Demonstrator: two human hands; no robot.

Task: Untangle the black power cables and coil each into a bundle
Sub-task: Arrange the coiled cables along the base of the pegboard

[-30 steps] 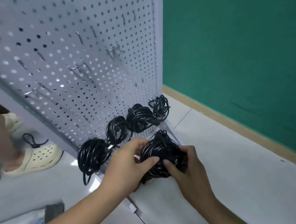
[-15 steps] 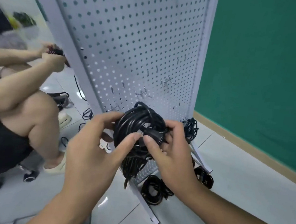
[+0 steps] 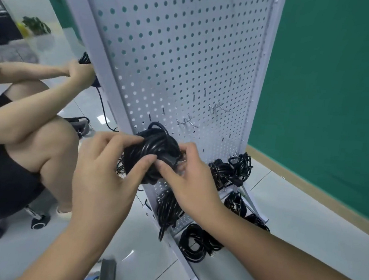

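Note:
A coiled black cable bundle [image 3: 152, 152] is held up in front of the white pegboard [image 3: 176, 54]. My left hand [image 3: 105, 172] grips its left side, thumb across the front. My right hand [image 3: 188, 181] pinches the bundle's right side, where a plug end sits. A loose tail [image 3: 168, 211] of black cable hangs below. Several other coiled black bundles hang low on the pegboard or lie at its foot, such as one [image 3: 228, 171] on a hook and one [image 3: 198, 241] on the floor.
Another person [image 3: 20, 136] sits on a wheeled stool at the left, handling a black cable [image 3: 85, 59] behind the pegboard's edge. Bare metal hooks [image 3: 216, 108] stick out of the board. A green wall [image 3: 334, 87] stands at the right over a glossy tiled floor.
The view rose from the floor to the board. My hands lifted the bundle off the floor, keeping hold of it, and brought it close to the pegboard face.

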